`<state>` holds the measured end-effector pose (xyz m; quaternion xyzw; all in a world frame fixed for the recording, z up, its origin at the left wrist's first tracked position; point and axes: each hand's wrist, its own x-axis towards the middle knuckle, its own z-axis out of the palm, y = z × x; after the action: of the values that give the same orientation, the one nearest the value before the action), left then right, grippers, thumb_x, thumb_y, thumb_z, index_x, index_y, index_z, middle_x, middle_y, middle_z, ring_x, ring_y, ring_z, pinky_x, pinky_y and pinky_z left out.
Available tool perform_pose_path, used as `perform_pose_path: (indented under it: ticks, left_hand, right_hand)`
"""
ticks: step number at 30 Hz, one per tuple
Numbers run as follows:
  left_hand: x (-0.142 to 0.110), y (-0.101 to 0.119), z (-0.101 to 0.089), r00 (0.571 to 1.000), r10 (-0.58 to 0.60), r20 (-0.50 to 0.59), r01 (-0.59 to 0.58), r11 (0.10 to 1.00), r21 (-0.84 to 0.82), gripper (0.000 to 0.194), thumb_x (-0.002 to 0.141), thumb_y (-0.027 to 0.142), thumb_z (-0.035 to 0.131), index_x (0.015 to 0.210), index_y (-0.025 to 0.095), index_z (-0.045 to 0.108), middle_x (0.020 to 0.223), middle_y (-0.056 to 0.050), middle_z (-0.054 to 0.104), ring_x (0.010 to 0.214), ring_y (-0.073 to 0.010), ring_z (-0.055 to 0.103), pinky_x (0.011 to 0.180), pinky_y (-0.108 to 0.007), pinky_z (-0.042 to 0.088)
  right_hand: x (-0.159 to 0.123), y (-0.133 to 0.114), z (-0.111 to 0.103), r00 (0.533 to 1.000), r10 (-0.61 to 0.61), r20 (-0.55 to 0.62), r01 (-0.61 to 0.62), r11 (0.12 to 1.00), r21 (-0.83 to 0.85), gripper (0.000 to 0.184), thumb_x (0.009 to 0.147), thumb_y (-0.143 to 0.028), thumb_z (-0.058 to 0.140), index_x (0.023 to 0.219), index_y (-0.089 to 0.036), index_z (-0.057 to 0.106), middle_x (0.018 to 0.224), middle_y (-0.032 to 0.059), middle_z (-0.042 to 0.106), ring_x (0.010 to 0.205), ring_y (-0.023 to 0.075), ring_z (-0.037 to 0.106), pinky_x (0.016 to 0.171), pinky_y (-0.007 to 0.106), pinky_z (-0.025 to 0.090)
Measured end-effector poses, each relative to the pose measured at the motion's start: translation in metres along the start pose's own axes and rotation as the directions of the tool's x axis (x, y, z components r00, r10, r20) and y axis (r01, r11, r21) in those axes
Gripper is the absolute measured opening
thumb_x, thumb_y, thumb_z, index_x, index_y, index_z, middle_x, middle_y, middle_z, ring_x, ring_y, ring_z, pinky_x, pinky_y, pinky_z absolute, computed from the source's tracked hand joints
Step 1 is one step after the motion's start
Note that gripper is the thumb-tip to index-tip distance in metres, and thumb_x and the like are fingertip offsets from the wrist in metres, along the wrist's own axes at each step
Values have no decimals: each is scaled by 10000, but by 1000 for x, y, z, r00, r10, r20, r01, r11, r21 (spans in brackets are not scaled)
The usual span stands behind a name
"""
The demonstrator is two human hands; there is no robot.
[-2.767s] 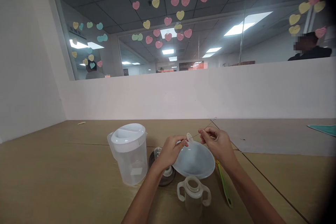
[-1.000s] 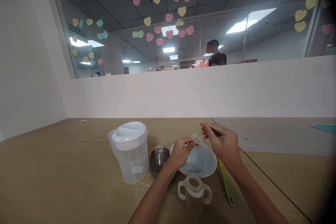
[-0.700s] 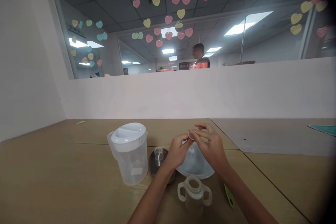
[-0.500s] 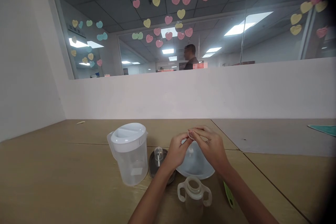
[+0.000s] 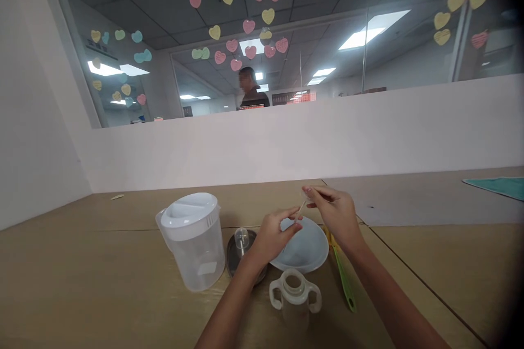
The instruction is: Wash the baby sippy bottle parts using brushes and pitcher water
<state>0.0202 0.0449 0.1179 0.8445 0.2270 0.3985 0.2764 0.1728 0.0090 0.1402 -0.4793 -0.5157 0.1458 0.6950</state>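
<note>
My left hand (image 5: pixel 272 234) and my right hand (image 5: pixel 333 214) are raised close together above a pale blue bowl (image 5: pixel 305 248). Between them runs a thin straw-like tube (image 5: pixel 301 207), too small to name surely. My right hand pinches its upper end, my left hand pinches the lower end. A clear two-handled cup (image 5: pixel 293 297) stands in front of the bowl, near me. A clear lidded pitcher (image 5: pixel 189 240) stands to the left. A dark round lid with a small clear knob (image 5: pixel 240 248) lies between pitcher and bowl.
A green long-handled brush (image 5: pixel 341 275) lies right of the bowl on the brown table (image 5: pixel 102 278). A teal cloth (image 5: pixel 497 185) lies at the far right. A low white wall runs behind, with a glass pane bearing heart stickers; a person (image 5: pixel 250 90) walks behind it.
My hands were pressed together over the bowl half a second ago; they have drawn apart, the right hand rising with the thin tube. The person behind the glass walked leftward.
</note>
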Motion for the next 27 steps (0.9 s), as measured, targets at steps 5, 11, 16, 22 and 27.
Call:
perform_pose_path:
  ticks: [5,11,16,22,27]
  left_hand:
    - [-1,-6,0,997,69,35,-74,978,195,272,886,322,472,1053,243,671,939,-37,703,887,-190,581,826,-298,417]
    - [-1,-5,-4,996,68,53,-80,953,291,271,889,319,465,1054,255,669,926,-33,703,899,-198,572,849,-309,403]
    - [-1,4,-3,999,32,-20,-28,986,165,358,851,372,522,1180,241,578,1109,-35,649,1031,-203,546,909,-304,390]
    - [4,-3,3,995,-3,-99,21,983,183,228,863,333,507,809,184,672,813,-25,678,793,-175,583,739,-265,404]
    - [5,-8,-3,994,96,-48,-78,955,286,207,869,315,515,835,210,690,832,-18,696,792,-167,564,747,-271,373]
  right_hand:
    - [9,5,-9,995,101,-4,-98,981,170,396,665,-495,669,805,-128,722,796,77,689,560,149,613,578,318,564]
    - [11,7,-8,987,157,32,-160,954,255,375,621,-485,711,750,-133,726,800,87,688,593,148,609,541,294,568]
    - [4,6,2,987,103,122,-121,981,153,368,680,-490,653,811,-153,726,820,68,696,644,162,615,573,312,556]
    - [-6,-1,11,985,-151,85,162,977,-141,238,769,-402,576,756,-213,721,851,43,707,832,204,628,769,336,485]
    - [-1,-12,-10,974,-175,-141,155,978,-142,244,757,-409,599,679,-202,701,778,43,702,799,204,638,757,325,479]
